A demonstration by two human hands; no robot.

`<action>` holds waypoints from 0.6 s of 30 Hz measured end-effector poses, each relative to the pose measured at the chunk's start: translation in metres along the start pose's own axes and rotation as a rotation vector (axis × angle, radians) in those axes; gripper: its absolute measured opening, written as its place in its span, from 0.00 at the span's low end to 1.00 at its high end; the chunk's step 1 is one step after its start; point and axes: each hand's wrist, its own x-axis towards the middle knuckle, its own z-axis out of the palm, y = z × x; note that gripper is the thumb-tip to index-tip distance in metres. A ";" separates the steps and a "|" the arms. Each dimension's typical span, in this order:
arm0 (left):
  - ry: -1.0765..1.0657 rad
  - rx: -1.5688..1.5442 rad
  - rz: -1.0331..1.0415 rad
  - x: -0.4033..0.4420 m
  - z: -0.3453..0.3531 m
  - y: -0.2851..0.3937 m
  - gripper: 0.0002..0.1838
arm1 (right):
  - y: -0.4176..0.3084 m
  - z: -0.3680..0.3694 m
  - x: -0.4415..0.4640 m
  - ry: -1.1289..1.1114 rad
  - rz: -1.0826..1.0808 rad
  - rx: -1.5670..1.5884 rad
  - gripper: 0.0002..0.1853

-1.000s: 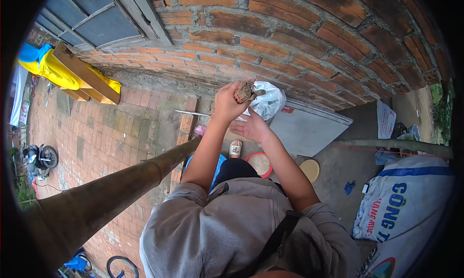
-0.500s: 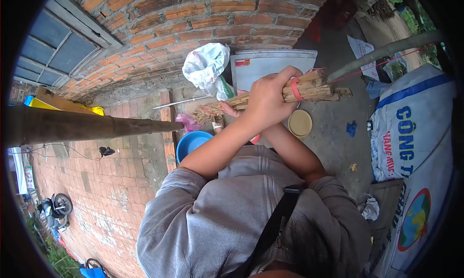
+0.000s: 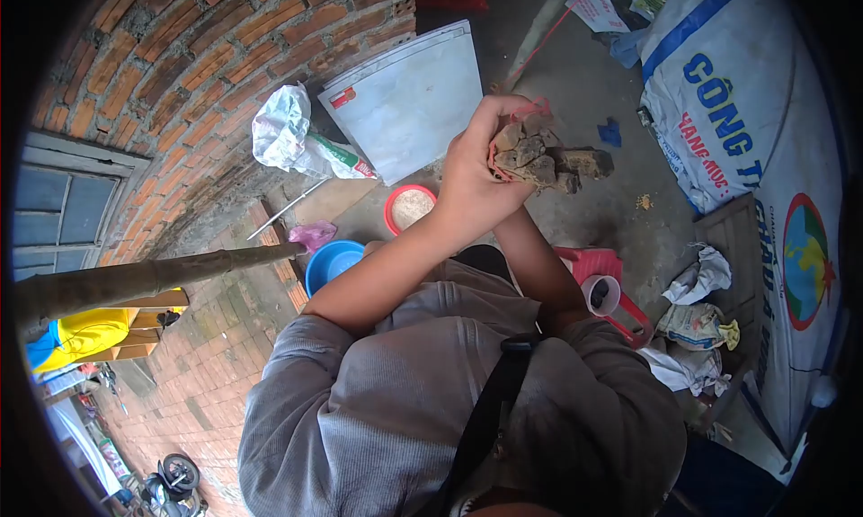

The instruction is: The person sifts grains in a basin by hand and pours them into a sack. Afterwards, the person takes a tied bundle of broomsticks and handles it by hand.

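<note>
left hand (image 3: 478, 162) up in front of my chest now, its fingers closed snugly around a bundle of dry woody stalks (image 3: 539, 164), the ragged brown ends tipped up toward me, well above the concrete floor (image 3: 656, 162). a pinkish-red tie (image 3: 539, 106) shows at the upper edge, close to my grip. and my right hand? tucked out of sight behind the left one; i can't tell whether those fingers are wide, narrow or holding anything.

for a good hold, i'd say: palm tight to the tie, so the stalks stay gathered, but no crushing, because those rough ends look ready to crumble. my right forearm (image 3: 544, 261) runs up behind the left forearm (image 3: 387, 265), a cramped arrangement; a little daylight between the elbows should give better control.

down past my left arm, a red bowl (image 3: 392, 202) with pale grain (image 3: 413, 208) in it, a blue basin (image 3: 312, 267) nearby. best, i reckon, to hold the bundle off to their right, so any loose crumbs miss both.
</note>
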 end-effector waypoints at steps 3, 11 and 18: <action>-0.126 -0.106 -0.068 -0.013 0.008 0.005 0.28 | 0.005 -0.018 0.018 -0.016 -0.026 -0.033 0.19; -0.415 -0.393 -0.054 -0.047 -0.020 0.028 0.36 | 0.021 -0.090 -0.007 -0.060 -0.051 -0.198 0.18; -0.266 -0.686 -0.815 -0.108 -0.090 0.030 0.24 | 0.059 -0.151 -0.009 -0.040 -0.047 -0.348 0.18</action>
